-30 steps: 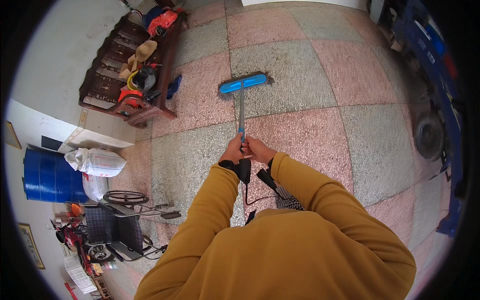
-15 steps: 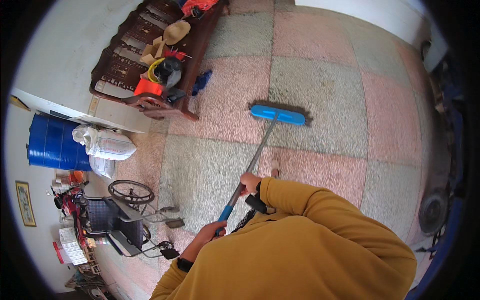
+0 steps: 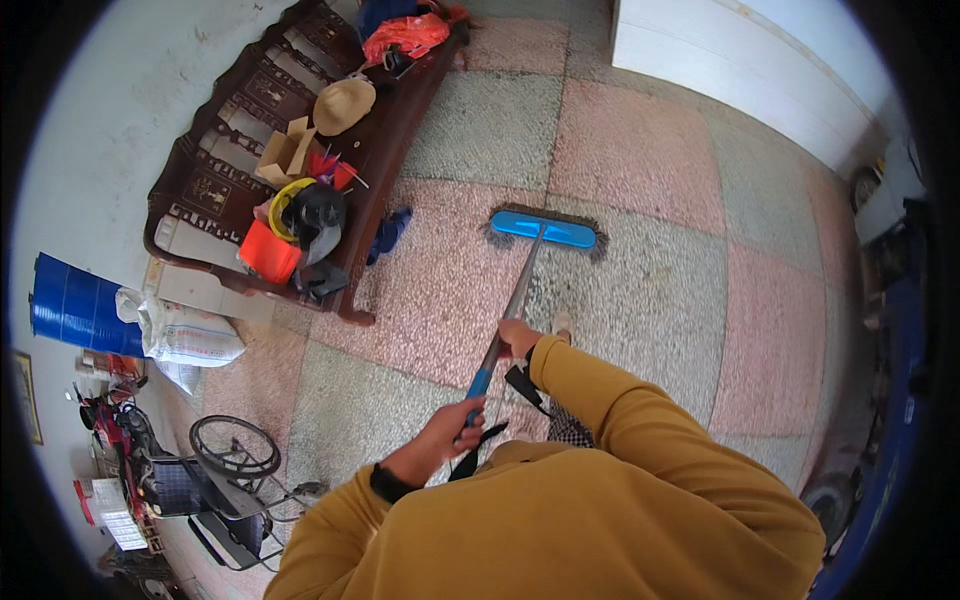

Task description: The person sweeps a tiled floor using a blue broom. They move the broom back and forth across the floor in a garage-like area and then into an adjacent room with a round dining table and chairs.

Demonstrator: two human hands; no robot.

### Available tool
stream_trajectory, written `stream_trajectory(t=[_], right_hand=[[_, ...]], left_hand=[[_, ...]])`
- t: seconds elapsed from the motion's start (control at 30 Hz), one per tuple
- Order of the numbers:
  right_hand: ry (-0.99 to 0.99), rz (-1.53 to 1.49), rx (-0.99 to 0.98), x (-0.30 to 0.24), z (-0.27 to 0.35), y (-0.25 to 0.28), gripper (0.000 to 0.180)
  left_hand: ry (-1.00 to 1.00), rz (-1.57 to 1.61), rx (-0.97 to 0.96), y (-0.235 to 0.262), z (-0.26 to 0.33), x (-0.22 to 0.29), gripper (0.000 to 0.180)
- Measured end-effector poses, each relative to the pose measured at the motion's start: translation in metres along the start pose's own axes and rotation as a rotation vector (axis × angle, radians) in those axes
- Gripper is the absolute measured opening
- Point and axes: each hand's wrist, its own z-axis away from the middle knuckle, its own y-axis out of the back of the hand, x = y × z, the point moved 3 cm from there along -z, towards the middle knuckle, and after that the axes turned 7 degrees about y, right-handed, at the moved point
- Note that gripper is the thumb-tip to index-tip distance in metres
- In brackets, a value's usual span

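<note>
A flat mop with a blue head and grey fringe rests on the tiled floor ahead of me. Its grey pole slants back toward my body and ends in a blue grip. My left hand is wrapped round the blue grip near the top end. Farther down the pole, my right hand is closed on it too. A dark strap hangs beside each hand. One of my shoes shows just beyond my right hand.
A carved wooden bench at the left carries a straw hat, an open carton and bags. Blue slippers lie by it. Nearer stand a blue barrel, white sacks and a wheelchair. A blue vehicle lines the right.
The view has moved forward over the floor, so bench, sacks and wheelchair appear lower. Both hands and the pole have shifted slightly, still gripping; a foot shows farther ahead.
</note>
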Motion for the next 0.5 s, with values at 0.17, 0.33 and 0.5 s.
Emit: stream_trajectory(t=[0.17,0.33,0.5], right_hand=[[0.003,-0.574,0.025,-0.171,-0.06,0.115,0.032],[0.036,-0.663,-0.041,-0.28,-0.107,0.227,0.031],[-0.026,-0.683,-0.195,-0.371,-0.17,0.275,0.031]], left_hand=[[-0.088,-0.017,-0.102,-0.107,-0.116,0.187,0.02],[-0.158,0.085,-0.116,-0.225,-0.224,0.371,0.016],[-0.239,0.06,-0.164,-0.275,-0.241,0.466,0.019]])
